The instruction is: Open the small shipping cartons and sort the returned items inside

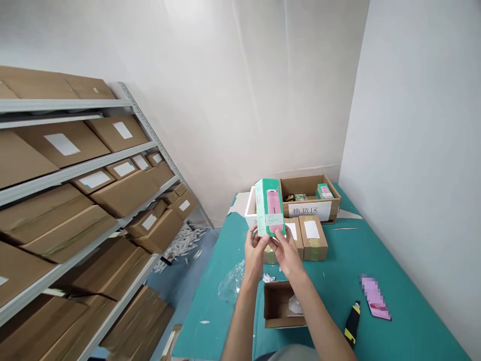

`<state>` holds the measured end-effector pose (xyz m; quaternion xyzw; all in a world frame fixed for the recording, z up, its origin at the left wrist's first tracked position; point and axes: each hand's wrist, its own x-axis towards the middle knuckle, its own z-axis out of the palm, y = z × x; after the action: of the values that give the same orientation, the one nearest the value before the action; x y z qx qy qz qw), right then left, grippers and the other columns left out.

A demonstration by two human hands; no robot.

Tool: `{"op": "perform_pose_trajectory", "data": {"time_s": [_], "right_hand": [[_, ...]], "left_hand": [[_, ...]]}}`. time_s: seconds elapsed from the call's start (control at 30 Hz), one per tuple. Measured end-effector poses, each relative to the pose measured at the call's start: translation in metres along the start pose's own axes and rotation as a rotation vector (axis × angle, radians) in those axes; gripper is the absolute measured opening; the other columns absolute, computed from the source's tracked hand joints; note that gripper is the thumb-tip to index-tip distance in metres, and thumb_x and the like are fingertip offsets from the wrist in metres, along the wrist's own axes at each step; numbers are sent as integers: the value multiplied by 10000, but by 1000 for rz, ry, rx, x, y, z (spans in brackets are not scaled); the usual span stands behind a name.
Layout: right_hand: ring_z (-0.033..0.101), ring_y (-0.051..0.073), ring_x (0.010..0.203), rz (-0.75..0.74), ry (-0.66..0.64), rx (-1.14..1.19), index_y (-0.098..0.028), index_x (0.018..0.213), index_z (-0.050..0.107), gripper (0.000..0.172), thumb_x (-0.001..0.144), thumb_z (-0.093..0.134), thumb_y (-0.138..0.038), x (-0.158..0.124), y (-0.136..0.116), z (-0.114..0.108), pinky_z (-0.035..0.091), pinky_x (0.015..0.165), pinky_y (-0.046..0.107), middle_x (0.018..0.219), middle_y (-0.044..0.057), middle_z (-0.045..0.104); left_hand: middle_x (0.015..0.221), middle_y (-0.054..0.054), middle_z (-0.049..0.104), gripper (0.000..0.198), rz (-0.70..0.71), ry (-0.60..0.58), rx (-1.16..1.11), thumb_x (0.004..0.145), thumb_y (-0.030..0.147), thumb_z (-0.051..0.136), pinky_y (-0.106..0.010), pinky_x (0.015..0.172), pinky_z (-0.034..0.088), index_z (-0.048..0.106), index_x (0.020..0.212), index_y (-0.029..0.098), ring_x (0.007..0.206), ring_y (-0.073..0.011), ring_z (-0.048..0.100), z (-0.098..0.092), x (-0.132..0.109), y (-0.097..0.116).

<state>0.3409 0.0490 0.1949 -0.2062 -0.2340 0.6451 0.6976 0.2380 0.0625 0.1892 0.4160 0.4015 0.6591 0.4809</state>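
Both hands hold up a green and white product box (273, 203) with a pink cup-shaped item printed on its front. My left hand (255, 248) grips its lower left corner, fingers closed. My right hand (287, 250) pinches the lower right part, thumb on the front. The box is raised above the table and tilted slightly. Below my forearms stands an open cardboard box (276, 323) with clear plastic inside. A crumpled clear plastic bag (231, 283) lies left of it.
A yellow-black utility knife (352, 323) and a partly blurred pink phone (376, 299) lie right on the green table (330, 281). Behind are closed cartons (313, 243), a labelled open carton (332, 210) and a white box (249, 208). Shelves (90, 170) with cartons stand left.
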Motion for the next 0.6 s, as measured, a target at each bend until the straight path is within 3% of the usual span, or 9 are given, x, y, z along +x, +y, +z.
{"op": "perform_pose_trajectory", "data": {"time_s": [0.13,0.27,0.4,0.47,0.6], "right_hand": [[848,262,1116,-62,-22,-98,-327,1374,606,687,871,982,-607,-4,-8,2,717,1034,449,1212,38,859],[803,296,1127,-194,18,-488,-289,1319,676,614,914,883,-702,-5,-22,-9,708,923,439,1285,102,812],[713,332,1331,-472,118,-775,-309,1353,714,509,968,840,-616,-12,-32,-15,641,1105,506,1451,142,723],[695,333,1370,-516,114,-792,-316,1334,717,476,967,846,-590,-14,-34,-15,617,1156,515,1478,138,702],[754,307,1245,-424,131,-632,-303,1231,680,479,911,900,-582,-13,-39,-20,657,1071,470,1363,114,755]], "left_hand": [[1418,-175,804,751,18,19,-4,726,530,1045,-510,1203,588,763,1346,215,1416,-395,733,-2,-4,9],[1471,-184,785,804,47,46,60,706,541,1067,-533,1226,572,782,1375,197,1453,-412,703,0,-9,16],[1542,-179,737,811,104,107,109,698,501,1075,-509,1179,621,771,1392,211,1493,-415,669,12,-22,12],[1554,-176,718,810,130,124,143,701,490,1069,-504,1154,644,760,1397,215,1491,-419,666,19,-31,7],[1565,-150,689,843,188,65,207,688,431,1086,-501,1196,627,728,1430,255,1528,-403,633,32,-50,2]]}}
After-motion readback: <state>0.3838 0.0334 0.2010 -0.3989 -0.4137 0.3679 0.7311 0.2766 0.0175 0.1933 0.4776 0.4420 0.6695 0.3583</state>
